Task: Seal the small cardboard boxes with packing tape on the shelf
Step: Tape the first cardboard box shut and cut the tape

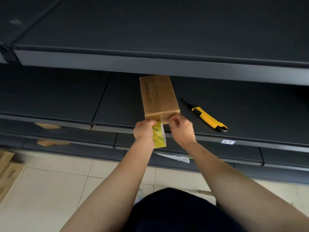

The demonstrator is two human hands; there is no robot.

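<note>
The small, long brown cardboard box (158,96) lies lengthwise on the dark metal shelf (242,111), its near end at the shelf's front edge. A strip of clear tape already runs along its top seam and looks wrinkled towards the far end. Against the near end face the left hand (144,131) grips a roll of packing tape with a yellow-green printed core (159,137), fingers wrapped round it, the tape leading up onto the box. The right hand (181,129) is at the box's near right corner with fingers curled; whether they pinch the tape or only press the cardboard cannot be told.

The step in hand seems to be finishing the strip down over the near end. Next the tape needs cutting and smoothing flat, which probably means reaching for the yellow and black utility knife (209,119) lying on the shelf just right of the box.
</note>
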